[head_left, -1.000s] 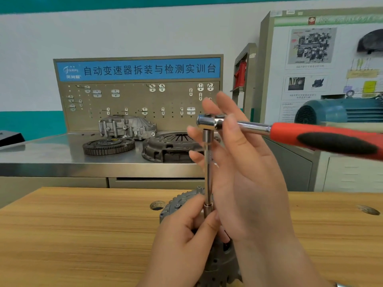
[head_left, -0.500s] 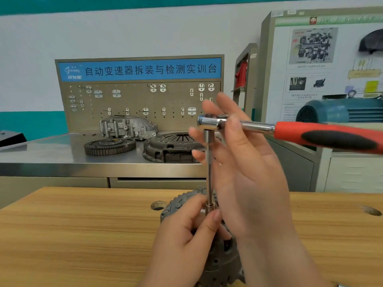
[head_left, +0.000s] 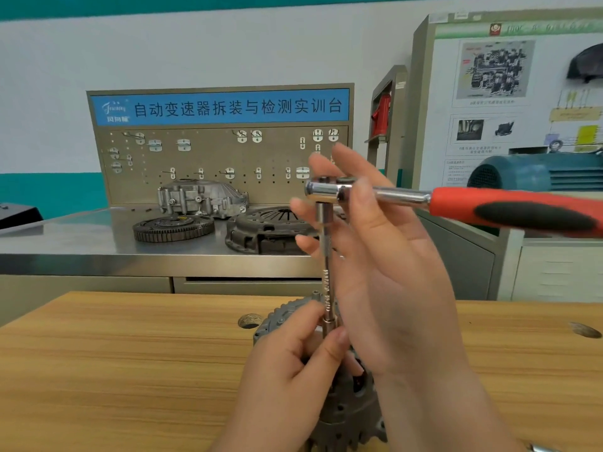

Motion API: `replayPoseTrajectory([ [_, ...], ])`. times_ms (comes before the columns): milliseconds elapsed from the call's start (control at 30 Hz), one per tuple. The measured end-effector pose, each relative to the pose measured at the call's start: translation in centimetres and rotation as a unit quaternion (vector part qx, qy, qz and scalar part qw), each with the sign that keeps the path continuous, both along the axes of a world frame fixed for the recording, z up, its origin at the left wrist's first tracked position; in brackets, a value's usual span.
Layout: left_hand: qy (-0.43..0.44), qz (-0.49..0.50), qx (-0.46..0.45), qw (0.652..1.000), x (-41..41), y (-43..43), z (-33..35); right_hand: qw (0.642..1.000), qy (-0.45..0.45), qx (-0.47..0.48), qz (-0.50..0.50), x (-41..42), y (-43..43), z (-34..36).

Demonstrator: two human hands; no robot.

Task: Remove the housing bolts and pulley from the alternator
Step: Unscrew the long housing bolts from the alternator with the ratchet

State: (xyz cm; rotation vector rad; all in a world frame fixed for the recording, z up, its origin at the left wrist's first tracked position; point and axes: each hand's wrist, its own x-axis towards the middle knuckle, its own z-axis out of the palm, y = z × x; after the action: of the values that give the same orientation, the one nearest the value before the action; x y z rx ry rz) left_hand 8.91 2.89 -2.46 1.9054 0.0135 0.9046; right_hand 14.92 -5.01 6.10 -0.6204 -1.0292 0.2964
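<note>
The grey alternator [head_left: 346, 409] stands on the wooden table [head_left: 130, 370], low in the middle and mostly hidden by my hands. A chrome extension bar [head_left: 327, 282] rises upright from it to the ratchet head [head_left: 326, 190]. The ratchet's red and black handle [head_left: 522, 212] points right. My left hand [head_left: 287, 380] pinches the bar's lower end just above the alternator. My right hand [head_left: 385, 256] is held up beside the bar, its fingers straight and spread. One digit lies across the front of the ratchet neck and the others are behind the bar. The bolt under the socket is hidden.
Behind the table is a steel bench [head_left: 81, 243] with a toothed flywheel [head_left: 173, 227], a clutch cover [head_left: 267, 230] and an aluminium housing [head_left: 199, 199] before a pegboard. A teal motor [head_left: 535, 172] and a poster cabinet stand at the right. The tabletop has round holes [head_left: 249, 320].
Almost nothing: the view drifted slightly, and my left fingertips shifted a little on the lower end of the bar. The ratchet handle still points right.
</note>
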Motion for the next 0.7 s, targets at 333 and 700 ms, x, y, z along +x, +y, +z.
replayPoseTrajectory([
  [333,0.015,0.021,0.014,1.000,-0.14,-0.11,0.43,0.999,-0.001,-0.011,-0.052,0.36,-0.07,-0.27],
  [700,0.013,0.026,0.039,0.999,-0.14,-0.20,0.23,0.996,0.049,0.004,0.069,0.67,-0.19,-0.14],
])
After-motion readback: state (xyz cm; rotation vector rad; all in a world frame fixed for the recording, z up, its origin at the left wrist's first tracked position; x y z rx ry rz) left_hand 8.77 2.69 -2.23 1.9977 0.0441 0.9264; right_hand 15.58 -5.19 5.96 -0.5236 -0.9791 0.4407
